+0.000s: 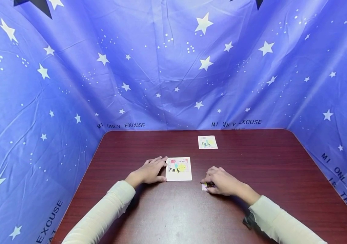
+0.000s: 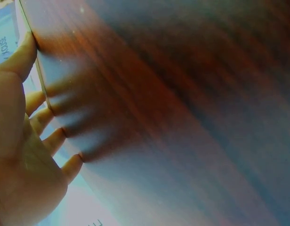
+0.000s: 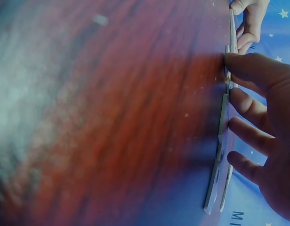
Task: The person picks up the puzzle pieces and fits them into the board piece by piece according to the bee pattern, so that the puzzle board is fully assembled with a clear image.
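Head view: bee-picture board (image 1: 179, 169) lies flat near mid-surface (image 1: 167, 210). Left hand (image 1: 150, 171) at its left edge, fingers spread and relaxed, touching the border but gripping nothing; reads as steadying. Right hand (image 1: 223, 181), a little right of the board and apart from it, has bent fingers and thumb pinching at patterned pieces (image 1: 204, 186), mostly hidden under the hand. Farther off, to the far right of the board, a paler bee card (image 1: 208, 142) lies untouched; probably the pattern to match. Progress: the board shows a yellow bee, a red round shape at its upper left and small red marks at the upper right, so much of the picture seems in place. Any gaps too small to tell. Pieces under the right hand are off the board; right wrist view shows several flat edges there, count uncertain. Judged unfinished while those lie outside, if they belong to it.
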Demonstrator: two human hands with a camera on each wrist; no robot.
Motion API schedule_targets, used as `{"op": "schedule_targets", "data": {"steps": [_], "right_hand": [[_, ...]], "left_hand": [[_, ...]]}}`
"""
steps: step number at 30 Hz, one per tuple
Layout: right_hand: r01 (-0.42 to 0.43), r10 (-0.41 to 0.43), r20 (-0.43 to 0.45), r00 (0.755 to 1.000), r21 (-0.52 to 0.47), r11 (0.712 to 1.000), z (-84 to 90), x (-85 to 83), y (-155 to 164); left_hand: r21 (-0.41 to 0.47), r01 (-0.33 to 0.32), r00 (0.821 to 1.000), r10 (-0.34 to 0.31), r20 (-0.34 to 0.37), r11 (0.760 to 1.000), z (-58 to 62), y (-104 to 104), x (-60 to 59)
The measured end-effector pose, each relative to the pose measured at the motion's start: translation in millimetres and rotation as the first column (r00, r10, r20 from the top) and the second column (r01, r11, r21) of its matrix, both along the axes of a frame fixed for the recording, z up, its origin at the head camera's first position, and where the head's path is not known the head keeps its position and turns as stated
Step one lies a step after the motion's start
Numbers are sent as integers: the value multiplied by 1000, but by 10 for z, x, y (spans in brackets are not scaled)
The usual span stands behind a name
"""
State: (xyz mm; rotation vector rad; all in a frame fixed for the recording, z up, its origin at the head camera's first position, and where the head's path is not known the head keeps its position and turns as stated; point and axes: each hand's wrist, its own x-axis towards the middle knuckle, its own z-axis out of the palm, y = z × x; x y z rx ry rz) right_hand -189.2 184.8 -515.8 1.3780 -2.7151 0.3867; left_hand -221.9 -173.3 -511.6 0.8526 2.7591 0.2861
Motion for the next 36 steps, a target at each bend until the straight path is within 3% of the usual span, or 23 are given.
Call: {"op": "schedule_targets", "data": {"steps": [23, 36], "right_hand": [[1, -2, -30, 1000, -46, 999, 78, -132, -320], [53, -53, 13, 999, -21, 998, 151, -209, -667]], "left_hand": [[-6, -1, 1000, 1, -5, 1000, -25, -15, 4], [-18, -4, 1000, 4, -9, 1000, -32, -5, 1]]}}
